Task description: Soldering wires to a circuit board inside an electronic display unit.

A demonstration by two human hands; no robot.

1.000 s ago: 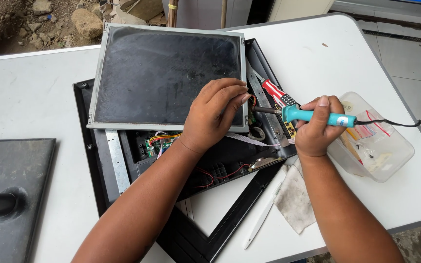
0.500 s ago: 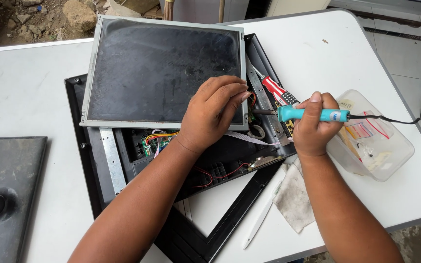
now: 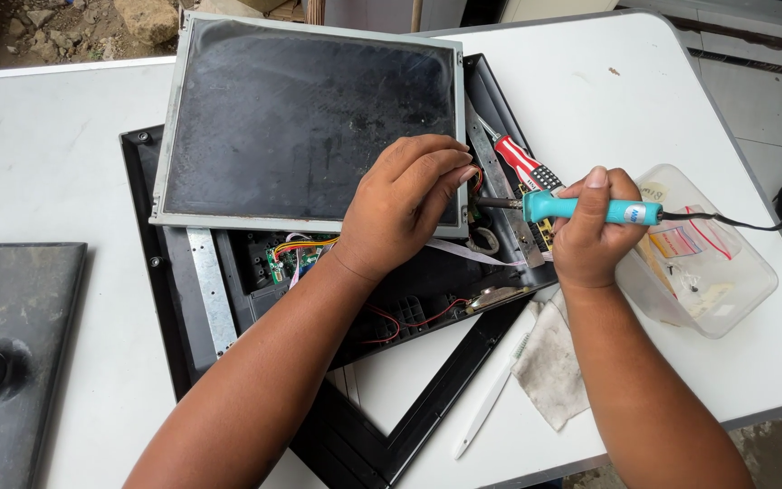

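An opened flat monitor lies on a white table [image 3: 47,154]. Its dark screen panel [image 3: 300,118] rests askew on the black back shell [image 3: 165,272], with wires and a small circuit board [image 3: 287,258] showing beneath. My left hand [image 3: 409,204] rests on the panel's lower right corner, fingers curled together over the spot beside the iron's tip; what they pinch is hidden. My right hand [image 3: 590,235] grips a teal soldering iron [image 3: 590,210] whose metal tip points left into the shell's right side, just by the left fingertips. A red-handled screwdriver [image 3: 518,163] lies just above the iron.
A clear plastic box [image 3: 708,263] with small bags sits right of my right hand. A dirty cloth [image 3: 554,362] and a white plastic pry tool [image 3: 491,403] lie near the front edge. The black bezel frame [image 3: 418,417] lies below the shell. A monitor stand base [image 3: 11,344] sits at left.
The view has shifted slightly. Both hands stay in nearly the same place, with the iron's tip held at the shell's right side.
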